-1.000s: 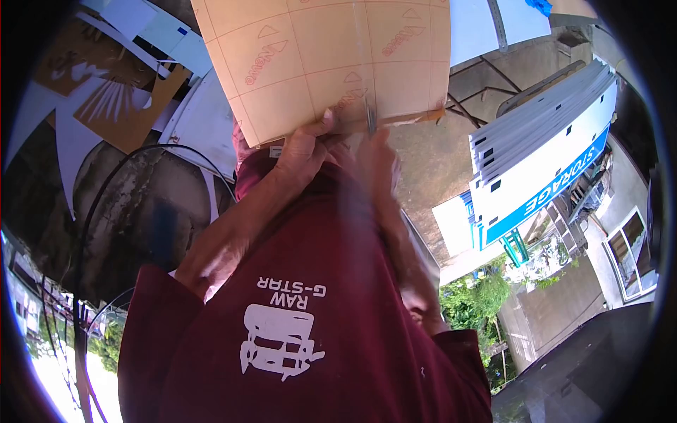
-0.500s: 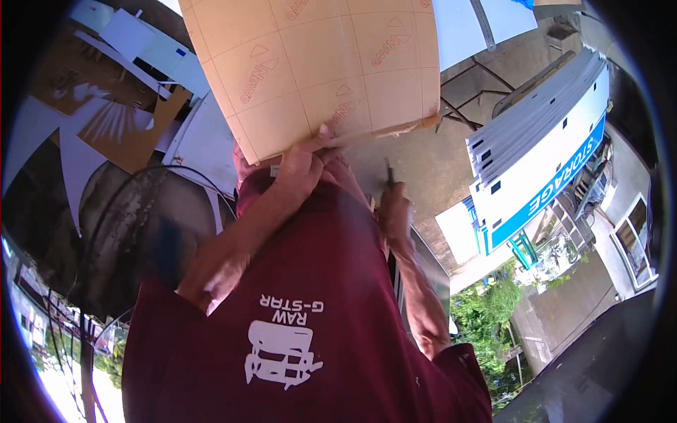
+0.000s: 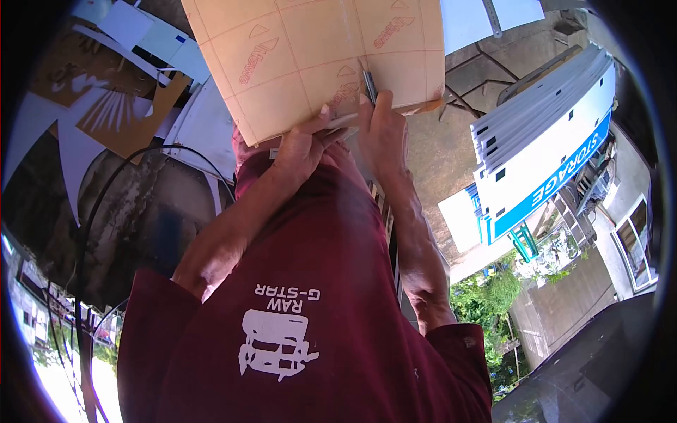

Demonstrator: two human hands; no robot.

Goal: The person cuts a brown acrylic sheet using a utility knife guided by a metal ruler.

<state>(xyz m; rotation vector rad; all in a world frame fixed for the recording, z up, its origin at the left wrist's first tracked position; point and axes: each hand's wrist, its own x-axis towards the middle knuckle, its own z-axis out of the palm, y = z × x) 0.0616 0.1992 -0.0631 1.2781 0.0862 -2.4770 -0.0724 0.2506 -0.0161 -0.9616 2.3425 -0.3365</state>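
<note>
A brown paper-faced sheet (image 3: 282, 84) with red grid lines and printed lettering extends from the top of the view towards my body. My left hand (image 3: 300, 146) grips its near edge, thumb on top and fingers underneath. My right hand (image 3: 383, 134) is closed around a slim utility knife (image 3: 369, 84), whose tip rests on or just above the sheet near a lengthwise line. The knife's lower end is hidden in my fingers. Torn paper or a rough strip shows along the sheet's near right edge.
To the right lean stacked corrugated panels (image 3: 543, 113) behind a blue and white STORAGE sign (image 3: 564, 176). White and brown offcuts (image 3: 116, 116) lie at left, near a black cable (image 3: 106, 194). A metal ruler (image 3: 492, 17) lies on a pale board at top right.
My right hand has moved up and slightly left, bringing the knife from beside the sheet to over its surface. My left hand stays on the near edge.
</note>
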